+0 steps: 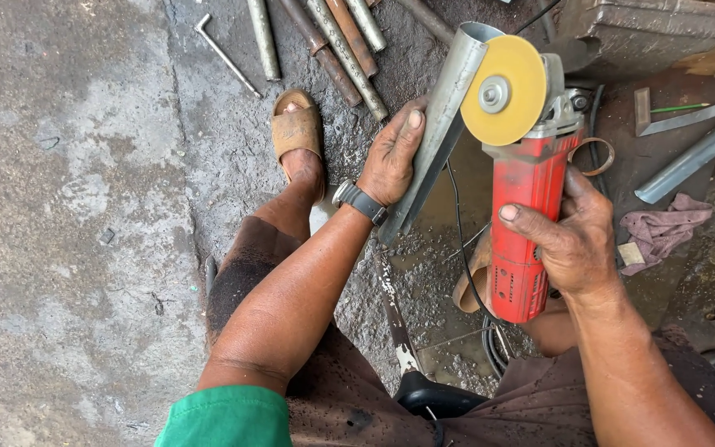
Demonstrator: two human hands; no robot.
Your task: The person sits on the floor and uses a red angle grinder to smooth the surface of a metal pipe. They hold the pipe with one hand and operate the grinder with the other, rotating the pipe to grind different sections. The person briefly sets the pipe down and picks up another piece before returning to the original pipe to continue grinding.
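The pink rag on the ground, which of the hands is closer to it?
Right. The right hand, gripping the red grinder, is just beside the pink rag. The left hand holds the metal piece, farther away across the grinder.

angle grinder: 1 | bent metal sheet: 1 | floor rods: about 6 | pink rag: 1 | wristwatch: 1

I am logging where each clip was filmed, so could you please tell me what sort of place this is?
Probably a small metalworking or welding workshop, worked at floor level. The right hand grips a red angle grinder, the left hand holds a bent metal strip, and steel pipes lie on the stained concrete floor.
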